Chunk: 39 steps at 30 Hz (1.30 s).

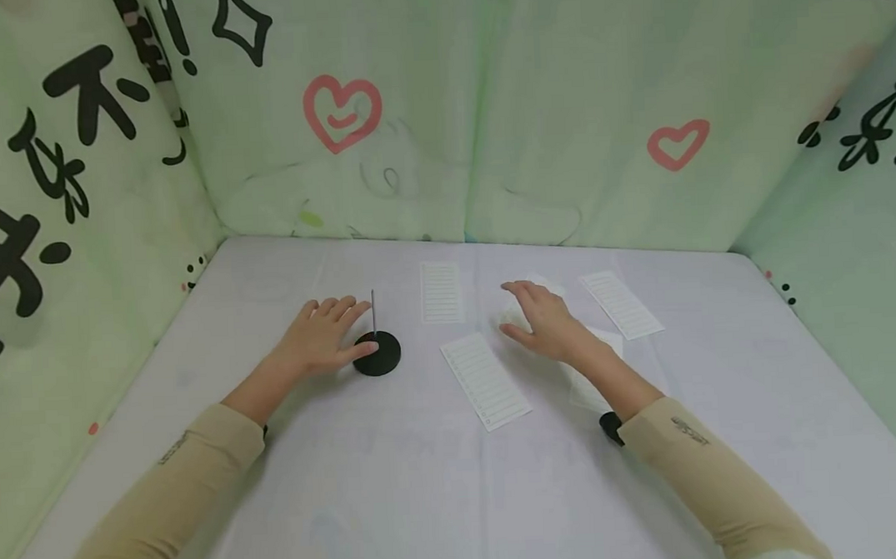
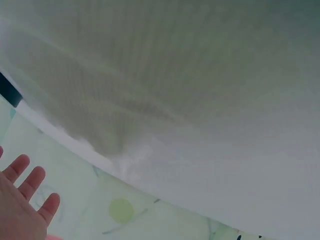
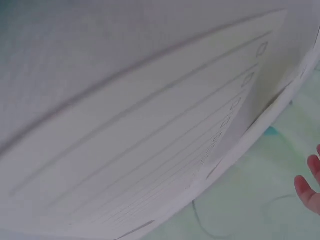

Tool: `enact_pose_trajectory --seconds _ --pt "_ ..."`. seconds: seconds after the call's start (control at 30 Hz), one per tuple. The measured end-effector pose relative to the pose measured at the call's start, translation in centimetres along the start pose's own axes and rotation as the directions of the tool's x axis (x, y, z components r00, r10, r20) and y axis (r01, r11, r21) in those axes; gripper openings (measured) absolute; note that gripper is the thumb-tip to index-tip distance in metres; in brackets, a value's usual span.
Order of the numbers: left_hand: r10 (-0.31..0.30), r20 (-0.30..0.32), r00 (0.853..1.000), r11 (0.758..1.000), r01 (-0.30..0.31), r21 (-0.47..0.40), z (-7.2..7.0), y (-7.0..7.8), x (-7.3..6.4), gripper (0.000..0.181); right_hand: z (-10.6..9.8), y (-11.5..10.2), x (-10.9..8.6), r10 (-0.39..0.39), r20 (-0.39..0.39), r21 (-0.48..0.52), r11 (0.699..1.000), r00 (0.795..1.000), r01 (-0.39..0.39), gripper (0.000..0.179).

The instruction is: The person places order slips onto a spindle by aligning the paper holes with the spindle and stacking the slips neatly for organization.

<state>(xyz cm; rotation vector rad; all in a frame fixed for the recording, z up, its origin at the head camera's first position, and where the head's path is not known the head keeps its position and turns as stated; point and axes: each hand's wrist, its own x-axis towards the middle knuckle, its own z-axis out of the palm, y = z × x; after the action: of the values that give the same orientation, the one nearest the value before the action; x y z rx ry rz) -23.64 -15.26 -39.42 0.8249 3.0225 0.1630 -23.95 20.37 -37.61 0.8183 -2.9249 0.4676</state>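
Head view: my left hand [image 1: 319,335] lies flat on the white tabletop [image 1: 397,498], fingers straight and spread, thumb tip touching the black round base of the spike stand [image 1: 377,353]; the thin upright pin rises just beside my fingertips. My right hand [image 1: 546,321] lies palm down, fingers straight and close together, resting on a slip [image 1: 515,316] that is mostly hidden beneath it; I cannot tell its full outline. Another slip [image 1: 589,386] is partly covered by my right forearm, only pale edges showing. Count of lined paper slips seen in whole: three, namely one at the far centre [image 1: 441,291], one to the far right [image 1: 620,304], one near centre between my hands [image 1: 486,380]. With the two covered ones, five in all; one stand. A dark band at my right wrist is half cut off by the sleeve. Left wrist view shows only three fingertips [image 2: 31,181] at the lower left edge, tabletop cloth and green backdrop [image 2: 150,220]; the stand is out of that frame. Right wrist view shows a lined slip [image 3: 150,145] close up with its checkbox column, blurred, and one fingertip [image 3: 306,189] at the right edge; which slip it is I cannot tell.
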Motion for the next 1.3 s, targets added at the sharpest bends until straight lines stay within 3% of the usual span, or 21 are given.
enact_pose_trajectory --seconds 0.17,0.47,1.0,1.3 --pt "0.009 0.061 0.998 0.998 -0.012 0.059 0.5 0.6 0.1 0.075 0.8 -0.9 0.6 0.001 0.116 -0.036 0.999 0.993 0.004 0.055" --pt "0.028 0.117 0.993 0.996 -0.038 0.083 0.7 1.3 0.0 0.077 1.7 -2.6 1.4 0.045 0.31 -0.181 0.983 0.95 0.013 0.054" --pt "0.032 0.134 0.99 0.991 -0.049 0.122 1.6 1.5 -0.1 0.074 2.7 -4.0 2.3 0.084 0.427 -0.366 0.926 0.901 0.087 0.048" --pt "0.027 0.133 0.991 0.989 -0.046 0.14 1.8 1.6 0.0 0.075 2.8 -4.3 2.8 0.09 0.439 -0.411 0.905 0.894 0.111 0.043"
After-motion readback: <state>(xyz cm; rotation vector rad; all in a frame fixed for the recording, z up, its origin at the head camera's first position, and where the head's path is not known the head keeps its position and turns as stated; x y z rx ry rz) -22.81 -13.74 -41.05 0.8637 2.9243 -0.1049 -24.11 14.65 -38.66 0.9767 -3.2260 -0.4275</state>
